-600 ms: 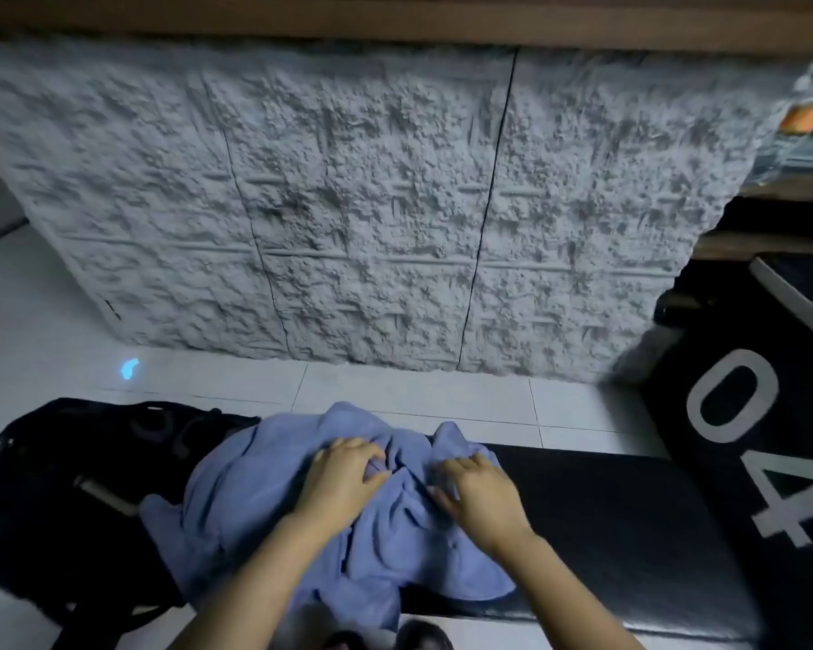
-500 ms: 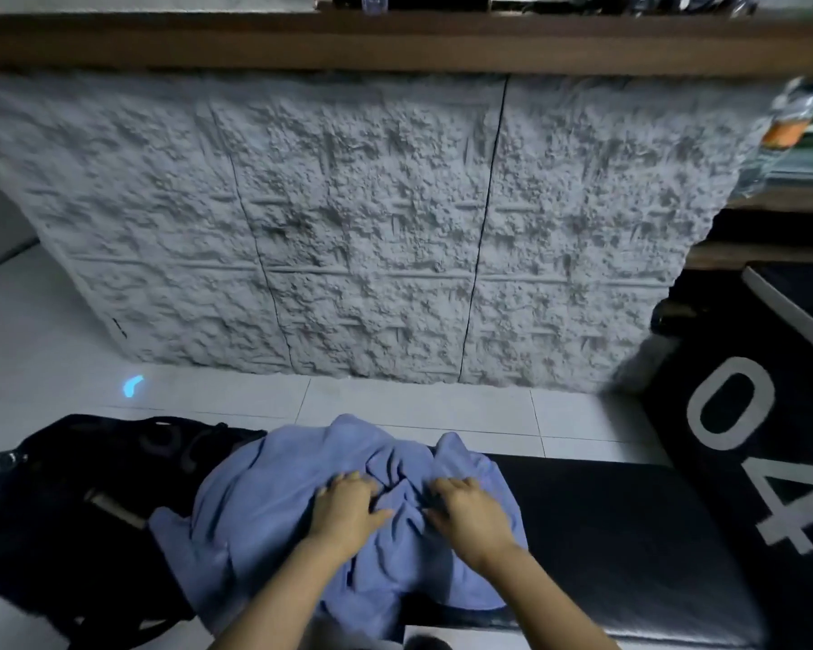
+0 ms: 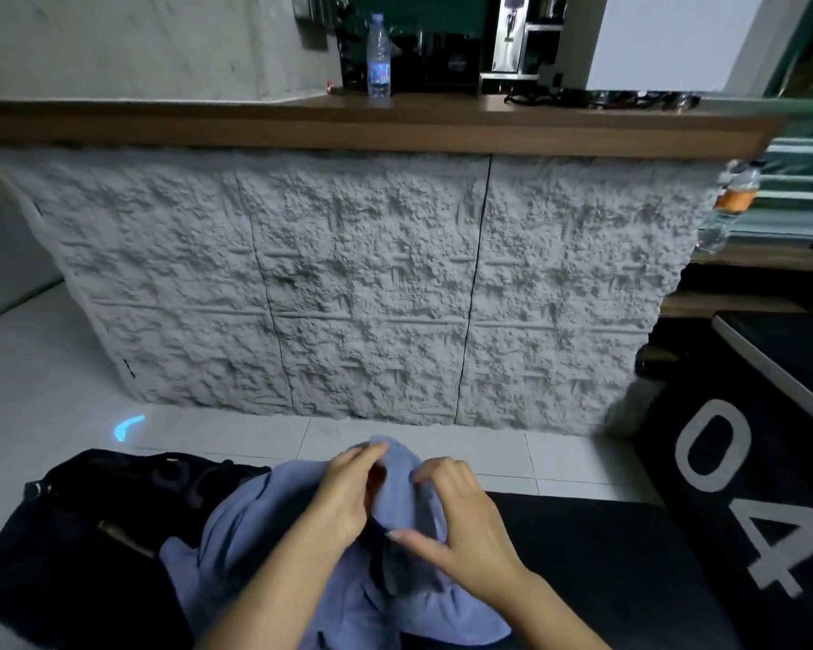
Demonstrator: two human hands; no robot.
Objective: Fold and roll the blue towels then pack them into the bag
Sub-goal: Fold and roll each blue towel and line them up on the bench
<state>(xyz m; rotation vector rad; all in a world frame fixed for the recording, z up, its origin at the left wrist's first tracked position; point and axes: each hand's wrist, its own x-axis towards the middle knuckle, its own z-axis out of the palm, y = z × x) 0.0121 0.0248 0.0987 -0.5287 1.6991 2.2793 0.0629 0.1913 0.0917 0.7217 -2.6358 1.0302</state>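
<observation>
Black bench (image 3: 606, 555) w/ my stuff. My left hand (image 3: 343, 499) & right hand (image 3: 461, 532) both pinch the blue towel (image 3: 254, 532), bunched up on the bench. Bag (image 3: 66, 532) sits at the bench's left end. Not folded, rolled or packed yet, I think.

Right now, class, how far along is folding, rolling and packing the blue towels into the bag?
Done: nothing visible; the crumpled blue cloth towel is unfolded on the black padded bench. In hand: left hand and right hand pinch its raised edge. Left: folding, rolling, packing into the black fabric bag.
</observation>
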